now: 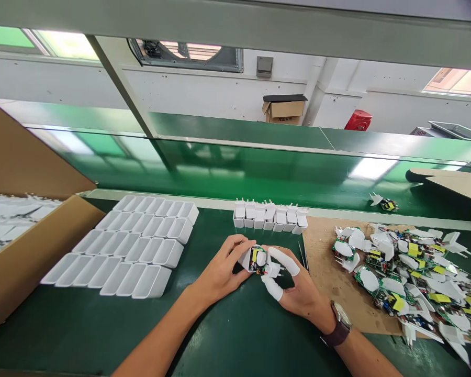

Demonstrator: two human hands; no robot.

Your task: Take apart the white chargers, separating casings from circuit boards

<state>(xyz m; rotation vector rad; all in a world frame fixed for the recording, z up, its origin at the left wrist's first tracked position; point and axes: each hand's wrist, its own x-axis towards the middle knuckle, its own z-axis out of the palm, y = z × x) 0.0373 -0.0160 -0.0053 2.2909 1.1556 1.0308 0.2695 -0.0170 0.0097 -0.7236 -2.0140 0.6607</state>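
My left hand (224,266) is closed around a white plastic charger case (244,258) at the middle of the green bench. Partly inside its opening sits a circuit board (258,257) with a yellow-wrapped component and a white pad. My right hand (292,280), its thumb and a finger in white finger cots, pinches the white plug piece (273,269) at the board's right end. A row of filled white cases (270,217) with plug pins up stands just beyond my hands. Tweezers (304,255) lie right of my right hand, partly hidden by it.
Rows of open white cases (141,243) stand at left, beside a cardboard box (35,262) of white parts. Many circuit boards with white plug pieces (412,277) are heaped on a cardboard sheet (322,246) at right. One board (388,204) lies on the ledge behind.
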